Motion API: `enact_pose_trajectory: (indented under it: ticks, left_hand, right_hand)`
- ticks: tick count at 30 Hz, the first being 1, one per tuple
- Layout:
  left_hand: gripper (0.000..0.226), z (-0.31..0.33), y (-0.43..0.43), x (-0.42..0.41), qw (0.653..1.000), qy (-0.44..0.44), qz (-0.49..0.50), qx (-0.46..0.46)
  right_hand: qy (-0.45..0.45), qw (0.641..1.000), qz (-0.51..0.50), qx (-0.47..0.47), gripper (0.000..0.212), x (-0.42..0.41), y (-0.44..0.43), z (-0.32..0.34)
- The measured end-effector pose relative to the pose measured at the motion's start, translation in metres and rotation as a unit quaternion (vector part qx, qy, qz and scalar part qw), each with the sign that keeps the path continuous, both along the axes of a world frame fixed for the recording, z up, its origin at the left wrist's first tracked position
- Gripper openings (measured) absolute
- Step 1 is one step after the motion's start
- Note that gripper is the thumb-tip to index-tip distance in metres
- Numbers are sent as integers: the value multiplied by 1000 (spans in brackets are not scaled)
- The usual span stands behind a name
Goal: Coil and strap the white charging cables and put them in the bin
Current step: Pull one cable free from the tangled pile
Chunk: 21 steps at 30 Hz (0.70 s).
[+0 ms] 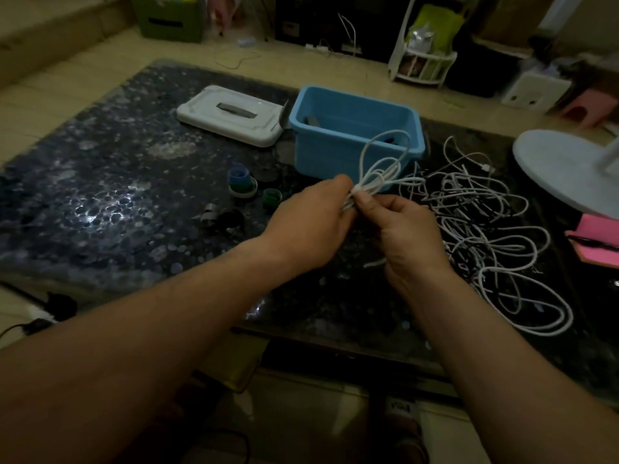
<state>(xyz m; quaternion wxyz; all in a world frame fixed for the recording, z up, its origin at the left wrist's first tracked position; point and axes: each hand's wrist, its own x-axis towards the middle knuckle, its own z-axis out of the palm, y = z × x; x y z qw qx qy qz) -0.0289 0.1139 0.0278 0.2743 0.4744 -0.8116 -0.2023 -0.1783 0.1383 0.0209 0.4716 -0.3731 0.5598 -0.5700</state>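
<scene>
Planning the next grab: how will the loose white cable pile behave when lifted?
Probably floppy: the cable pile sprawls in slack loops on the table. Likely to drag neighbours along, since strands cross. Probably light, being thin.

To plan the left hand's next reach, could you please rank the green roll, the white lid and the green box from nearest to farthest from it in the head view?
1. Green roll, on the table just left of the left hand.
2. White lid, farther back and left on the table.
3. Green box, on the floor beyond the table.
</scene>
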Motion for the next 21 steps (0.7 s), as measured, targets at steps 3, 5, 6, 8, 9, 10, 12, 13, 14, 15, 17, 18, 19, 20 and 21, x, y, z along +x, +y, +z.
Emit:
enact_pose_trajectory:
  ticks: [3, 5, 6, 8, 9, 10, 12, 13, 14, 15, 17, 18, 19, 20, 21]
  left_hand:
    - [20, 0, -7, 2, 996, 75, 1, 48]
    - [26, 3, -8, 0, 990, 111, 3, 85]
    - [29, 4, -8, -2, 986, 127, 3, 105]
    - [31, 7, -8, -2, 980, 144, -7, 135]
    - [31, 9, -8, -2, 979, 144, -16, 144]
    - [31, 10, -8, -1, 979, 141, -25, 147]
    - [31, 11, -8, 0, 977, 146, -35, 151]
    - [31, 12, -9, 1, 970, 171, -40, 166]
    - [30, 13, -9, 1, 955, 215, -46, 200]
    - [29, 13, -9, 1, 930, 267, -53, 247]
    - [30, 16, -8, 1, 872, 351, -68, 333]
    - [32, 18, -8, 2, 846, 378, -77, 367]
    - [34, 20, -8, 3, 824, 395, -89, 397]
    - [35, 22, -9, 4, 805, 403, -104, 423]
    - [37, 24, -10, 5, 788, 405, -121, 448]
  right_hand:
    - [21, 1000, 19, 4, 7, -8, 1, 2]
    - [16, 1000, 17, -5, 10, -10, 1, 3]
    - [15, 1000, 16, -7, 11, -11, 1, 4]
    - [25, 999, 15, -11, 11, -10, 1, 4]
    - [30, 999, 13, -12, 11, -10, 0, 2]
    - [37, 999, 10, -16, 10, -9, 0, 1]
    - [39, 999, 7, -27, 10, -8, 1, -1]
    - [36, 999, 10, -32, 12, -7, 1, -1]
    - [33, 999, 14, -37, 14, -7, 2, -1]
    - [32, 998, 19, -43, 16, -8, 2, -1]
    - [33, 998, 34, -49, 11, -9, 3, 5]
    - [22, 997, 45, -52, 8, -9, 3, 8]
    - [5, 997, 58, -53, 6, -11, 3, 9]
    - [-18, 996, 76, -52, 8, -12, 4, 11]
    - [-39, 993, 99, -50, 11, -13, 4, 13]
